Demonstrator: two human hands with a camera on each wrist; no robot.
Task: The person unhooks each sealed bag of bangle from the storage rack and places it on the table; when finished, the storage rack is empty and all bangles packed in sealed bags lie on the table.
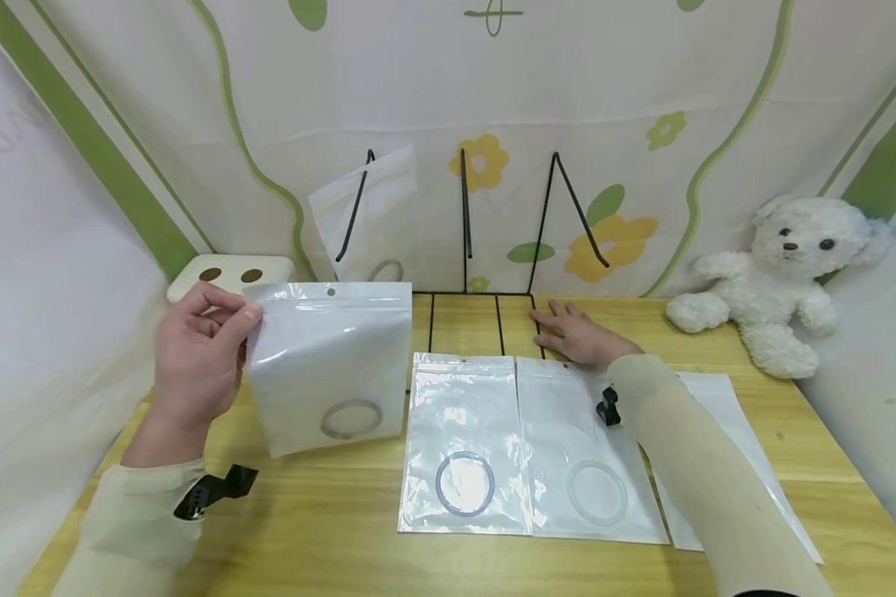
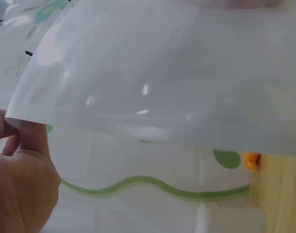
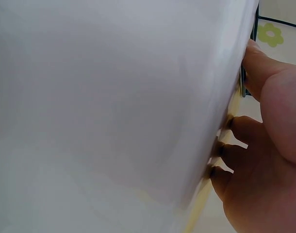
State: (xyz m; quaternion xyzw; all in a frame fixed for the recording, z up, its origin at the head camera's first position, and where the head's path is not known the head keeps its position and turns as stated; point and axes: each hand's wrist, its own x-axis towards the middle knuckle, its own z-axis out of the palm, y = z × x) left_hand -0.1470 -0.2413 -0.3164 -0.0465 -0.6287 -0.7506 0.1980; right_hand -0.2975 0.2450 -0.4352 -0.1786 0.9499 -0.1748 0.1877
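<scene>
My left hand (image 1: 202, 352) pinches the top left corner of a white zip-lock bag (image 1: 321, 356), held up over the table's left side. A brownish bangle (image 1: 351, 419) shows through near its bottom. In the left wrist view the thumb and fingers of the left hand (image 2: 24, 189) grip the edge of the bag (image 2: 138, 73). My right hand (image 1: 578, 336), fingers spread, rests at the right side of the base of a black wire rack (image 1: 465, 207). The right wrist view shows the right hand (image 3: 264, 160) with its fingertips down, beyond a pale bag (image 3: 114, 121).
Another bag (image 1: 373, 199) with a ring hangs on the rack's left prong. On the wooden table (image 1: 328, 531) lie a bag with a purplish bangle (image 1: 465, 483), one with a clear bangle (image 1: 596, 492), and a third bag (image 1: 732, 448) partly under the right arm. A white teddy bear (image 1: 784, 282) sits right.
</scene>
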